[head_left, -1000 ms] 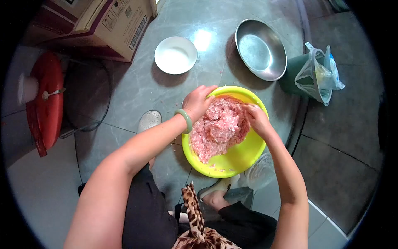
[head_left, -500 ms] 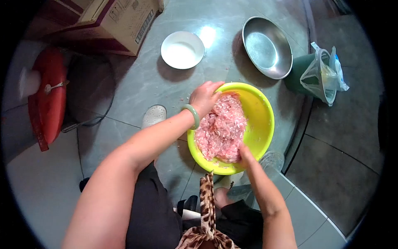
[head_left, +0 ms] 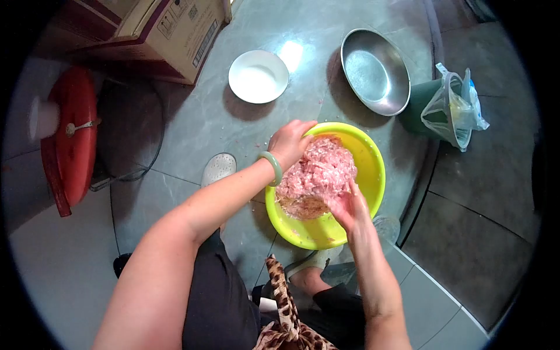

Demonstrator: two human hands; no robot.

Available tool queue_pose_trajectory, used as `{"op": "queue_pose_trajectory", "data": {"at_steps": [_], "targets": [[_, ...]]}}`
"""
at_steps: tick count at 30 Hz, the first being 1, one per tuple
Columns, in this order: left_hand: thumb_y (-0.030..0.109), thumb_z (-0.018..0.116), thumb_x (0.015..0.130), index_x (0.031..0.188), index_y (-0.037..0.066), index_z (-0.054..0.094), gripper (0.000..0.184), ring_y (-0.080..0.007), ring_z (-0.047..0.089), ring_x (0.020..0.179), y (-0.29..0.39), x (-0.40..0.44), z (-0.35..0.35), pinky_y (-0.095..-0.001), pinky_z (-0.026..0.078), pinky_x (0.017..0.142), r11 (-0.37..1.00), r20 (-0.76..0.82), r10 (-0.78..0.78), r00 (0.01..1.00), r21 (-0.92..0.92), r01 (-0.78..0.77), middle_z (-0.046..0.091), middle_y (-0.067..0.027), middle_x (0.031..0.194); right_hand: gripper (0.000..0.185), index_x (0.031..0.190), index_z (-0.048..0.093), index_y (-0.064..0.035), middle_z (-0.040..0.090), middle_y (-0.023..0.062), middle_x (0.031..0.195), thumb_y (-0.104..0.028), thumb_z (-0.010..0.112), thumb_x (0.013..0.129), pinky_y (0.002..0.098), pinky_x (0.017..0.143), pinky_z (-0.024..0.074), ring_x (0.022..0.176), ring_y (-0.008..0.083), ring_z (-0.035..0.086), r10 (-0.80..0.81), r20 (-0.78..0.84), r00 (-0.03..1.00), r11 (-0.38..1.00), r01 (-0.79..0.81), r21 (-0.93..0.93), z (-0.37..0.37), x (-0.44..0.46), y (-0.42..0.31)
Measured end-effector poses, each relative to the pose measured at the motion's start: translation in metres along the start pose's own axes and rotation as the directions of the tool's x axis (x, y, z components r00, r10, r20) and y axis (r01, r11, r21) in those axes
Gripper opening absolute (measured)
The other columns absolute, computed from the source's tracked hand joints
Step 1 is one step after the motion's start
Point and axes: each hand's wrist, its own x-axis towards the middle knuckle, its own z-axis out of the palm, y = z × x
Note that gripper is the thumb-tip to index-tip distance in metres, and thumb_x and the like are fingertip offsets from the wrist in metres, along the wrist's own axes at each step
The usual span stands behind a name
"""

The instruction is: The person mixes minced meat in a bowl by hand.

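Note:
A yellow-green plastic basin (head_left: 368, 192) stands on the floor in front of me, with a mound of pink minced meat (head_left: 324, 169) mostly toward its left side. My left hand (head_left: 290, 143), wearing a pale green bangle (head_left: 273, 167) on its wrist, is closed on the basin's upper-left rim. Inside the basin, my right hand (head_left: 348, 209) cups the lower right edge of the meat. Its thumb lies against the mound, and some fingers are hidden under the mince.
Beyond the basin sit a white bowl (head_left: 258, 76) and a metal basin (head_left: 376, 70). To the right is a green bin (head_left: 429, 108) with a plastic liner. A cardboard box (head_left: 181, 41) and a red stool (head_left: 79, 140) with a spoon (head_left: 80, 126) are at left.
My right hand has moved up and inward from the basin's lower right wall, pushing under the meat. The mince's lower edge is lifted and folded upward. My left hand stays on the rim.

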Motion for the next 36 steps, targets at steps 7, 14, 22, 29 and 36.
{"op": "queue_pose_trajectory", "data": {"at_steps": [7,14,22,29,36], "targets": [[0.018,0.061,0.086,0.120,0.013,0.061,0.034,-0.0324,0.059,0.085,-0.003,-0.001,0.001,-0.0409,0.047,0.076,1.000,0.005,-0.001,1.000,0.017,0.001,0.059,-0.0138,0.091,0.039,0.121,0.058,-0.0134,0.059,0.0173,0.118,-0.006,0.058,0.083,0.0364,0.080,0.0521,0.098,0.0317,0.062,-0.121,0.694,0.710,-0.623,0.490,-0.610,0.000,-0.069,0.028],[0.018,0.061,0.086,0.122,0.013,0.061,0.035,-0.0320,0.059,0.085,-0.001,-0.001,0.000,-0.0402,0.048,0.076,1.000,0.007,-0.007,1.000,0.011,0.007,0.058,-0.0136,0.091,0.040,0.109,0.064,0.0005,0.054,0.0147,0.128,-0.024,0.049,0.081,0.0526,0.108,0.0264,0.122,0.0334,0.047,0.631,0.458,0.626,-0.756,0.362,0.545,0.036,0.016,0.079],[0.017,0.061,0.086,0.123,0.013,0.060,0.038,-0.0321,0.059,0.085,-0.013,-0.002,0.000,-0.0401,0.048,0.077,0.999,0.014,0.022,1.000,0.024,-0.022,0.059,-0.0138,0.092,0.036,0.122,0.063,-0.0256,0.053,0.0097,0.133,-0.027,0.050,0.088,0.0561,0.109,0.0211,0.132,0.0324,0.039,0.019,0.567,0.824,-0.911,0.248,-0.329,0.047,0.041,0.008],[0.015,0.060,0.086,0.122,0.013,0.060,0.037,-0.0320,0.059,0.087,-0.009,0.000,0.002,-0.0403,0.048,0.077,1.000,0.007,0.016,1.000,0.014,-0.016,0.059,-0.0139,0.093,0.028,0.111,0.067,-0.0237,0.058,0.0056,0.128,-0.025,0.062,0.083,0.0502,0.102,0.0350,0.118,0.0298,0.053,0.023,0.591,0.806,-0.802,0.368,-0.471,0.000,-0.019,-0.011],[0.015,0.060,0.085,0.122,0.013,0.060,0.037,-0.0318,0.059,0.087,-0.004,0.001,0.001,-0.0397,0.048,0.077,1.000,0.015,-0.015,1.000,0.024,0.015,0.059,-0.0137,0.093,0.030,0.116,0.062,-0.0104,0.061,0.0171,0.118,-0.021,0.055,0.089,0.0416,0.092,0.0461,0.107,0.0348,0.059,-0.304,0.471,0.828,-0.604,0.214,-0.767,0.028,0.099,-0.076]]}}
